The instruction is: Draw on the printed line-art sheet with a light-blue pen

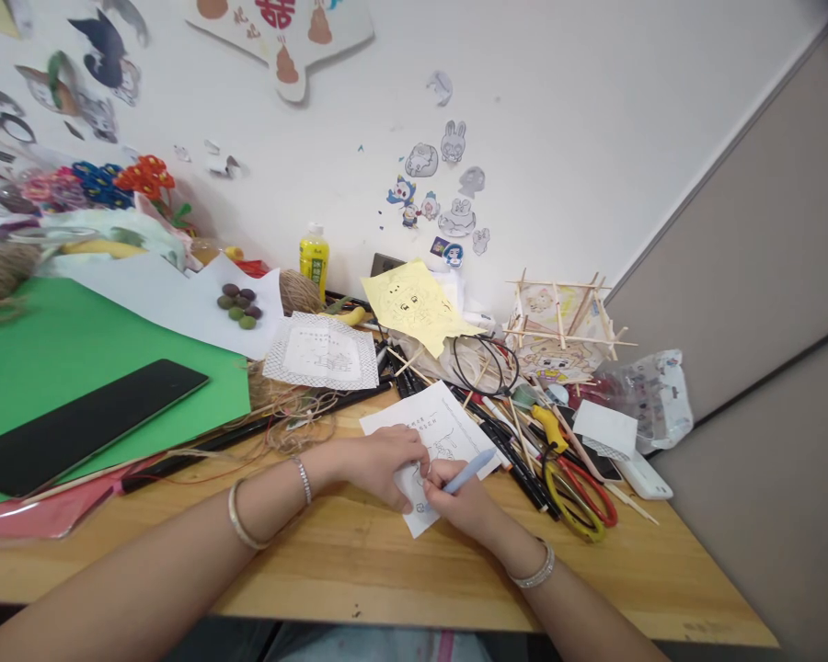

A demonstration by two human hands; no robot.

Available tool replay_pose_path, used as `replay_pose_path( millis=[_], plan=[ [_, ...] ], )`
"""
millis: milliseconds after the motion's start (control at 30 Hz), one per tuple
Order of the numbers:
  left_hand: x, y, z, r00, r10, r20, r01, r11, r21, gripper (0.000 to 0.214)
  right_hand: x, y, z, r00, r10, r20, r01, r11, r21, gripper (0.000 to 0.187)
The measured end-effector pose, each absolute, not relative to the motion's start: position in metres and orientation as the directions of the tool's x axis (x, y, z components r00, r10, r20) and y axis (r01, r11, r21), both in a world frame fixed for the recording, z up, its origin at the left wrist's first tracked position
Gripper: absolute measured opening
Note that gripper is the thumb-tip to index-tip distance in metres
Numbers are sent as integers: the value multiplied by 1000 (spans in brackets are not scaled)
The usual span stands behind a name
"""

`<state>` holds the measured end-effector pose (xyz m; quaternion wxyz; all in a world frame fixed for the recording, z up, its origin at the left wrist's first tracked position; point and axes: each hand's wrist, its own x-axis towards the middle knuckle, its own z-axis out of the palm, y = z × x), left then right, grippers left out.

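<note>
A sheet of white paper with a line drawing and some handwriting lies on the wooden table. My left hand rests on its left side, thumb and fingers apart, pressing it down. In my right hand is a light blue pen, its tip low on the sheet. My two hands almost touch, and part of the drawing is hidden beneath them.
Black markers, wooden sticks and yellow-and-red-handled scissors crowd the right. A stick frame with drawings stands behind. To the left lie green card, a black tablet-like slab and another drawn sheet. A yellow bottle stands by the wall.
</note>
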<state>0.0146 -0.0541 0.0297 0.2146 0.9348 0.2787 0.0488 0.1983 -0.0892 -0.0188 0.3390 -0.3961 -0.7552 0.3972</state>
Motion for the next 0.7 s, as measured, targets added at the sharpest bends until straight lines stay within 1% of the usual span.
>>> replay_pose_path(
  millis=[200,367,567,700],
  plan=[
    [14,-52,26,845,535,-11,487,-759,432,39,198,-90,-18,-445,879,173,343,346,-873,24],
    [14,-52,27,844,537,-10,487,-758,434,40,197,-90,-15,-433,876,214,336,377,-863,25],
    [17,-56,35,845,534,-18,491,-763,420,36,198,-88,-20,-473,852,225,355,417,-836,24],
    [17,-56,35,839,543,-26,501,-753,426,36,198,-89,-20,-452,866,212,340,387,-857,26]
  ],
)
